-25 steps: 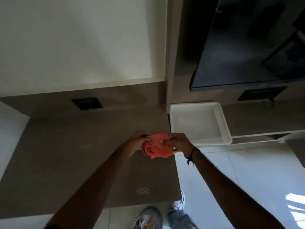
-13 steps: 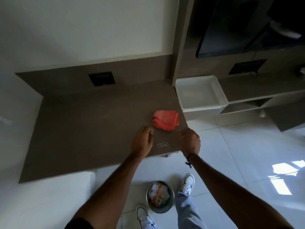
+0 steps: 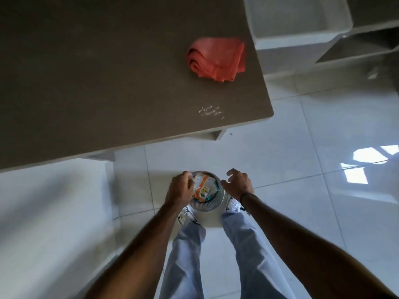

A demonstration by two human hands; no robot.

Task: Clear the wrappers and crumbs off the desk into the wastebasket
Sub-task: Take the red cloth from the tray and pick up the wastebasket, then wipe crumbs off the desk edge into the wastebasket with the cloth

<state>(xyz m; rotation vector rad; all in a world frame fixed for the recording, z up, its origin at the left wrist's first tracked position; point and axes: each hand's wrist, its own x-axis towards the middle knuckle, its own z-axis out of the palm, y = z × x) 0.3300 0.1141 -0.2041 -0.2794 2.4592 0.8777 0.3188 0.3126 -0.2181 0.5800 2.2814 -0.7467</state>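
1. Both hands reach down to the wastebasket (image 3: 206, 203) in the lower middle of the frame; the left hand (image 3: 180, 188) curls over its left rim, but whether that grip has closed on the rim I cannot tell.
2. The right hand (image 3: 238, 183) hovers at the right rim with fingers spread and released, grasping nothing; a dark band sits on its wrist.
3. Between the two hands, inside the wastebasket, lie the wrappers (image 3: 204, 187), white with orange and some teal.
4. Print shows on the wrappers, but it is too blurred to read.
5. The wastebasket stands on the pale tiled floor (image 3: 302, 165) just in front of the person's white shoes.
6. Up the frame, the crumbs (image 3: 211, 111) lie scattered on the brown counter (image 3: 97, 78), near its front right corner, well apart from both hands.
7. Farther up, a folded orange cloth (image 3: 217, 58) rests on the counter close to its right edge.
8. Beyond that edge, at the upper right, sits a white tray (image 3: 259, 43).
9. Open floor spreads to the right of the wastebasket; the counter's front edge runs above it.
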